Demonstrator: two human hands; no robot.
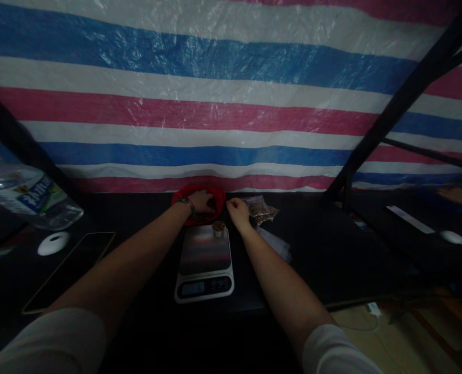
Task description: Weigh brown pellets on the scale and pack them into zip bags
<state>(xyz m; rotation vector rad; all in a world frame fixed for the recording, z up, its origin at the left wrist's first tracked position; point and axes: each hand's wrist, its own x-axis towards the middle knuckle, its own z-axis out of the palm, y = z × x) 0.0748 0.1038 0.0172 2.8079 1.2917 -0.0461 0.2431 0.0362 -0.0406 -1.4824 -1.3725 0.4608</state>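
Observation:
A red plastic bag with its mouth spread stands at the table's back edge. My left hand reaches into it, fingers apart and pointing down, fingertips partly hidden in the dark inside. My right hand is closed at the bag's right rim and appears to pinch it. Just in front, a small round cup filled with brown bits rests on the back right of a kitchen scale. Right of my right hand lie clear bags of brown bits. Flat clear plastic bags lie partly behind my right forearm.
On the left are a large plastic bottle, a white mouse-shaped object and a phone. A striped tarp hangs behind, between dark frame bars. At far right, another person's hand shows near a white spoon.

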